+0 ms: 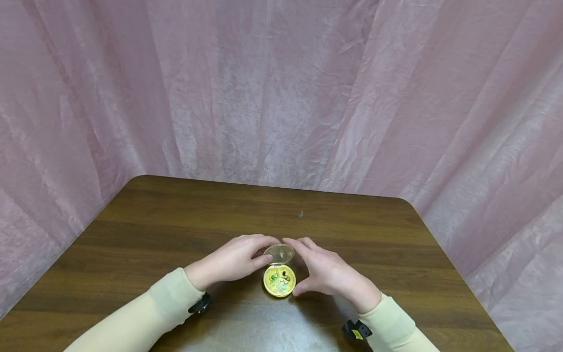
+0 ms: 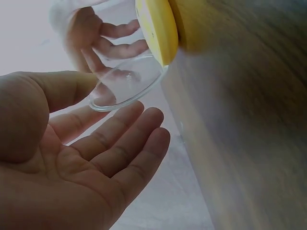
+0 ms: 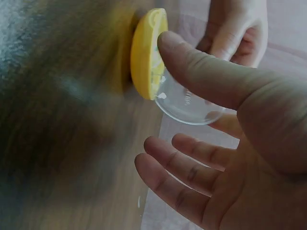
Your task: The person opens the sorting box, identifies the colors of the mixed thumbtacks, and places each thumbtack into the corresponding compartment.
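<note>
A small round yellow case [image 1: 279, 282] stands on the table with its clear hinged lid [image 1: 279, 254] raised at the back. Several small green, dark and pale pieces lie in its divided inside. My left hand [image 1: 242, 256] pinches the lid's left edge between thumb and index finger; in the left wrist view, the other fingers [image 2: 144, 163] stretch loosely below the lid. My right hand [image 1: 327, 271] is around the right side, its thumb [image 3: 184, 60] at the yellow rim and its index finger near the lid's upper edge. Its remaining fingers extend, holding nothing.
The brown wooden table [image 1: 176, 215] has rounded far corners. A tiny pale scrap or mark [image 1: 301, 213] shows on its far half. Pink curtains [image 1: 264, 98] hang behind and beside the table. Dark bands [image 1: 357, 330] sit on both wrists.
</note>
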Tool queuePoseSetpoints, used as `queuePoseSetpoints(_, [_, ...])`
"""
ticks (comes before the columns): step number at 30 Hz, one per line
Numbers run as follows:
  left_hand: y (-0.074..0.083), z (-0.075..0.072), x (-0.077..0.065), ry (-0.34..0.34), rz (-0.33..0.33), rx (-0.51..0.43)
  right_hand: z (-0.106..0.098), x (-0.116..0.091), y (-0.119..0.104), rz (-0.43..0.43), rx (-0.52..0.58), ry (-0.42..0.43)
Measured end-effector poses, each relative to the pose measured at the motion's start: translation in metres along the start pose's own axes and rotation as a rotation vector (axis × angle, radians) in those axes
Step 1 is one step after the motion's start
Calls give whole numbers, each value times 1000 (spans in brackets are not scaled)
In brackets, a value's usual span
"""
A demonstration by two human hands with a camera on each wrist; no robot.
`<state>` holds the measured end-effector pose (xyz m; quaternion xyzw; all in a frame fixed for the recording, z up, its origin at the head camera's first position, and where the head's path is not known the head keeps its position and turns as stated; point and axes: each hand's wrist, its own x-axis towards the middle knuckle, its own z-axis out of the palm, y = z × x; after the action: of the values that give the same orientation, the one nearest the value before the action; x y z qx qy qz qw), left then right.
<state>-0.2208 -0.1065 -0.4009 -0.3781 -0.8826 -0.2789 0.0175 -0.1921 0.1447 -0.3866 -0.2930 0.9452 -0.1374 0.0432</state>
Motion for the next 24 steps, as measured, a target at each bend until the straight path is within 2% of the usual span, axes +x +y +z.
queuePoseSetpoints(8, [8,-1,-3,-39,14,28,8,1,-6,9,-66,19])
queuePoseSetpoints(16, [16,0,-6,-88,43,45,13,0,-7,-42,-152,94])
queuePoseSetpoints(20, [17,1,-8,-80,61,38,12,1,-7,-50,-156,111])
queuePoseSetpoints(24, [18,2,-10,-81,90,32,10,1,-7,-62,-134,88])
